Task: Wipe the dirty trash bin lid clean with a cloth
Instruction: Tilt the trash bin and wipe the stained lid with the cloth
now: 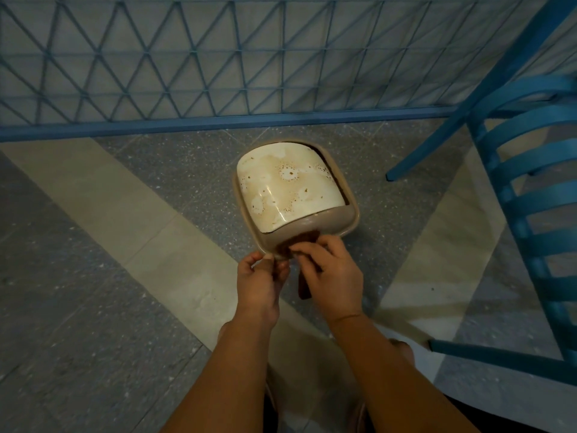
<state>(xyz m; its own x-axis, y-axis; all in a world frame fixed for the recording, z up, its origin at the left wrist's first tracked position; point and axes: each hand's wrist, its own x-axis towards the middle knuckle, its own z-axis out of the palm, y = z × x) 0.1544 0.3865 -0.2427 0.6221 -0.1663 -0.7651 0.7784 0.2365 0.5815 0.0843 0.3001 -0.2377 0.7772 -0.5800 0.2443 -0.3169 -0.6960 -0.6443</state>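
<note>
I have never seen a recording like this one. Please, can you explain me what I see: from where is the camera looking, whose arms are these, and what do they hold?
There is no machine here. The one picture comes from a camera worn on a person's head, looking down at their own bare arms. On the speckled floor stands a trash bin with a stained cream swing lid. The left hand pinches the bin's near rim. The right hand grips a dark brown cloth against that near edge. A blue chair stands at the right, a blue lattice fence behind.

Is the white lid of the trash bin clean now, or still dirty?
Still dirty: the white lid shows brown stains and speckles across its top.
</note>
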